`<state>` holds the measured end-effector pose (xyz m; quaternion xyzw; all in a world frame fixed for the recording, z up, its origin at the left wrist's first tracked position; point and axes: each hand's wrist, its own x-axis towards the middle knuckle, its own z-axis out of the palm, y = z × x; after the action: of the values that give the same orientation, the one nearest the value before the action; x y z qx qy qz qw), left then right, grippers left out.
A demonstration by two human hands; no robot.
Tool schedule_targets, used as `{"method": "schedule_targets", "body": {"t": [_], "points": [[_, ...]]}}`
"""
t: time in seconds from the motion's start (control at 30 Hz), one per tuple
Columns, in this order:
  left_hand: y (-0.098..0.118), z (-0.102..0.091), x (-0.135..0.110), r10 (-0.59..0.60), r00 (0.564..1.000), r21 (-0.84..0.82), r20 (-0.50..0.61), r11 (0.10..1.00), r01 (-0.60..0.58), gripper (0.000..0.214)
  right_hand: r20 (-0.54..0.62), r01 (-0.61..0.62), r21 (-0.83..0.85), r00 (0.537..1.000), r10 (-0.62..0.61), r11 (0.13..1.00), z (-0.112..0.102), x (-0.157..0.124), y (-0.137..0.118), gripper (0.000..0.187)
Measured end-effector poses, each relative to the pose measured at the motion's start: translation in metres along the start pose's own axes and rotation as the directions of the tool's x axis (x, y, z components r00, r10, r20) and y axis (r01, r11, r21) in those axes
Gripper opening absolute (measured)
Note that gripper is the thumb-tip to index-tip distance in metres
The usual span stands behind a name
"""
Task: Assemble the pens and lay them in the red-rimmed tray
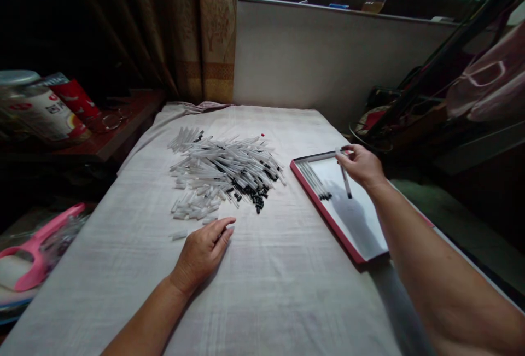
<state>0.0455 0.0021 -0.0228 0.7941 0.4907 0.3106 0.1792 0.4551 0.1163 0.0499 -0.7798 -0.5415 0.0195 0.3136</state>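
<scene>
My right hand (361, 164) pinches the upper end of a pen (345, 178) with a clear barrel and a dark lower end. It hangs over the right part of a shallow red-rimmed box (328, 219) with a white inside. Several similar pens (314, 180) lie side by side along the box's left wall, dark ends toward me. My left hand (203, 252) rests low over the cloth, fingers curled and thumb close to the index finger; what they hold, if anything, is hidden. Just beyond it are clear pen barrels (223, 156), short white translucent caps (197, 203) and small black plugs (258, 200) in a pile.
A pale checked cloth (262, 301) covers the table. A small red piece (263, 135) lies behind the pile. To the left are a dark side table (135, 121) with a jar (36, 110), and a pink-handled tool (45, 241). A wall (295, 55) stands behind.
</scene>
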Motion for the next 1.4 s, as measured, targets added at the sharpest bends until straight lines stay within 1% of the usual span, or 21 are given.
{"method": "schedule_targets", "body": {"t": [0.03, 0.1, 0.13, 0.2, 0.33, 0.5, 0.63, 0.8, 0.87, 0.93, 1.03, 1.1, 1.17, 1.23, 1.3, 1.4], "points": [[0.0, 0.0, 0.001, -0.007, 1.0, -0.002, 0.001, 1.0, 0.007, 0.032, 0.077, -0.004, -0.14, 0.997, 0.015, 0.99, 0.007, 0.006, 0.007, 0.036], [0.001, -0.001, 0.002, -0.021, 1.0, -0.007, 0.005, 1.0, 0.021, 0.031, 0.202, 0.033, -0.316, 0.979, 0.034, 0.948, 0.023, 0.011, 0.012, 0.031], [0.001, -0.001, 0.002, -0.025, 1.0, -0.012, 0.006, 1.0, 0.025, 0.031, 0.242, 0.054, -0.361, 0.969, 0.038, 0.931, 0.031, 0.011, 0.012, 0.031], [0.001, -0.002, 0.003, -0.033, 0.999, -0.026, 0.008, 0.999, 0.033, 0.03, 0.278, 0.079, -0.404, 0.96, 0.04, 0.912, 0.043, 0.01, 0.007, 0.032], [0.001, -0.002, 0.003, -0.036, 0.999, -0.056, 0.006, 0.998, 0.036, 0.028, 0.309, 0.126, -0.416, 0.951, 0.01, 0.901, 0.055, 0.009, -0.003, 0.037], [0.001, -0.002, 0.003, -0.022, 1.0, -0.054, 0.008, 0.998, 0.022, 0.027, 0.315, 0.143, -0.436, 0.949, 0.002, 0.888, 0.06, 0.006, -0.006, 0.038], [0.001, -0.001, 0.002, -0.005, 1.0, -0.046, 0.01, 0.999, 0.006, 0.028, 0.312, 0.144, -0.439, 0.95, 0.0, 0.887, 0.058, 0.002, -0.008, 0.038], [0.0, 0.0, 0.002, 0.008, 1.0, -0.038, 0.001, 0.999, -0.008, 0.028, 0.285, 0.142, -0.44, 0.959, -0.012, 0.887, 0.049, -0.005, -0.017, 0.038], [0.0, -0.001, 0.002, 0.01, 1.0, -0.032, 0.003, 0.999, -0.01, 0.028, 0.246, 0.161, -0.422, 0.967, -0.059, 0.892, 0.045, -0.009, -0.027, 0.036], [0.001, -0.001, 0.002, 0.014, 1.0, -0.032, 0.004, 0.999, -0.013, 0.027, 0.211, 0.228, -0.38, 0.965, -0.156, 0.896, 0.043, -0.012, -0.043, 0.034], [0.001, -0.002, 0.003, 0.016, 1.0, -0.037, 0.006, 0.999, -0.016, 0.027, 0.222, 0.367, -0.31, 0.925, -0.309, 0.877, 0.049, -0.019, -0.075, 0.033], [0.001, -0.002, 0.003, 0.014, 1.0, -0.04, 0.007, 0.999, -0.014, 0.026, 0.267, 0.428, -0.281, 0.894, -0.358, 0.859, 0.058, -0.024, -0.096, 0.034], [0.001, -0.002, 0.003, 0.012, 1.0, -0.047, 0.007, 0.999, -0.012, 0.026, 0.321, 0.469, -0.27, 0.867, -0.381, 0.841, 0.068, -0.029, -0.115, 0.034], [0.001, -0.002, 0.003, 0.013, 1.0, -0.057, 0.004, 0.998, -0.012, 0.026, 0.366, 0.485, -0.284, 0.852, -0.374, 0.827, 0.078, -0.032, -0.128, 0.036], [0.001, -0.003, 0.003, 0.013, 1.0, -0.064, 0.01, 0.998, -0.012, 0.026, 0.4, 0.482, -0.314, 0.849, -0.347, 0.818, 0.087, -0.033, -0.137, 0.035], [0.001, -0.003, 0.003, 0.006, 1.0, -0.065, 0.025, 0.998, -0.004, 0.025, 0.407, 0.469, -0.349, 0.856, -0.319, 0.811, 0.095, -0.034, -0.141, 0.032]]}}
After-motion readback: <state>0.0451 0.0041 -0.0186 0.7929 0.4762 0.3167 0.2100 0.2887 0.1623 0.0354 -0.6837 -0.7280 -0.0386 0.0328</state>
